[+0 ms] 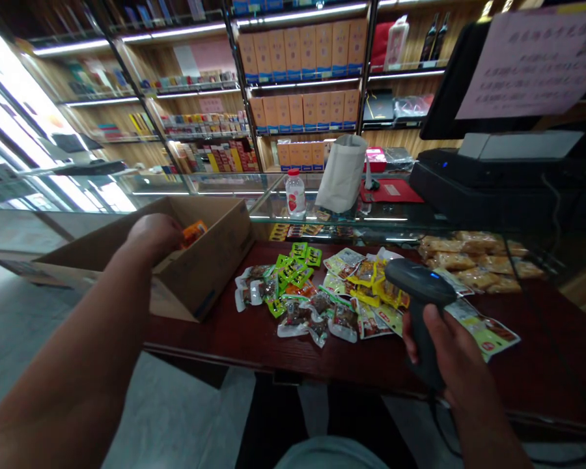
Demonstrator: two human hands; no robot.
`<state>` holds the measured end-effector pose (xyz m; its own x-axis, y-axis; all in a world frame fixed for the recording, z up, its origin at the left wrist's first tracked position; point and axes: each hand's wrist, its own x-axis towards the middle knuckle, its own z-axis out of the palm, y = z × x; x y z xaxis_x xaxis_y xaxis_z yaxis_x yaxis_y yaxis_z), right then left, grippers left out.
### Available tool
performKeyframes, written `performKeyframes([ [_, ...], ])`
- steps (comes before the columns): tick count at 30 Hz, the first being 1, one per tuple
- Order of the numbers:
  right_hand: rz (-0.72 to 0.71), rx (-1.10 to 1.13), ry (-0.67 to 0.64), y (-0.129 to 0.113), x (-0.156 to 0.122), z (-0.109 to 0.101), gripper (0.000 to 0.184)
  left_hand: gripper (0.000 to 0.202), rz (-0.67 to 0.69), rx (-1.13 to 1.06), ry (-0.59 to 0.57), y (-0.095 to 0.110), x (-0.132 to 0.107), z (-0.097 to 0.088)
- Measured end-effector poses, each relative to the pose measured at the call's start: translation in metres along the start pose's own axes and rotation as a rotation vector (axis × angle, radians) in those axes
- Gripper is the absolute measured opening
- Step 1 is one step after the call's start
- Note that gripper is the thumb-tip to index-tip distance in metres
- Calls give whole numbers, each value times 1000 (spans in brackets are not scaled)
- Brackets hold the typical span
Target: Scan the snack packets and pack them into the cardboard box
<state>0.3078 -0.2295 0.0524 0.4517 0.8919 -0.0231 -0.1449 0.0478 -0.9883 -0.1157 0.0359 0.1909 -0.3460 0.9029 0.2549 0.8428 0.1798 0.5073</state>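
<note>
Left forearm (63,339) stretching out, and my left hand (153,238) is clenched on one orange packet (194,233), right at the open cardboard carton (205,260)! My right hand (449,352) grips one corded barcode scanner (420,299) over the bench (542,339). Just beside the carton, one loose heap of snack packets (317,299) sprawls across the bench, too overlapped to count exactly. Beyond, one plastic bottle (295,193) and one paper bag (342,172) stand on the glass counter (224,184).
</note>
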Motion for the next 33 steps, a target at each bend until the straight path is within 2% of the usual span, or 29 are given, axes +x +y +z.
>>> performKeyframes([
  [2,-12,-5,-2,1,0,-2,48,34,-80,131,-120,3,1,7],
  [3,-13,0,-2,2,1,-4,48,32,-97,180,-132,7,-2,9],
  [4,-12,8,0,3,1,-5,48,29,-66,175,-92,11,-7,12],
  [6,8,28,10,6,3,-7,49,18,94,170,27,23,-24,20],
  [8,25,49,28,8,5,-10,49,7,339,134,87,35,-49,40],
  [9,30,58,36,8,6,-10,49,9,456,111,41,41,-65,54],
  [10,36,61,41,8,6,-11,49,11,533,89,-74,46,-81,71],
  [11,38,61,43,7,6,-11,49,9,577,100,-249,50,-98,89],
  [12,38,58,44,6,5,-11,50,9,595,147,-367,53,-115,107],
  [13,40,53,45,5,5,-11,51,13,581,214,-428,56,-130,124],
  [15,45,47,50,3,2,-11,53,20,529,321,-451,58,-155,151],
  [17,46,46,66,1,0,-11,53,27,490,383,-410,59,-171,166],
  [21,48,30,89,-1,-1,-10,56,31,462,397,-374,60,-180,176],
  [27,41,91,54,1,1,-5,52,14,355,211,-391,60,-175,183],
  [30,23,105,39,4,2,-4,50,5,385,85,-374,59,-174,183],
  [33,4,87,35,7,3,-4,50,8,426,-71,-289,59,-177,181],
])
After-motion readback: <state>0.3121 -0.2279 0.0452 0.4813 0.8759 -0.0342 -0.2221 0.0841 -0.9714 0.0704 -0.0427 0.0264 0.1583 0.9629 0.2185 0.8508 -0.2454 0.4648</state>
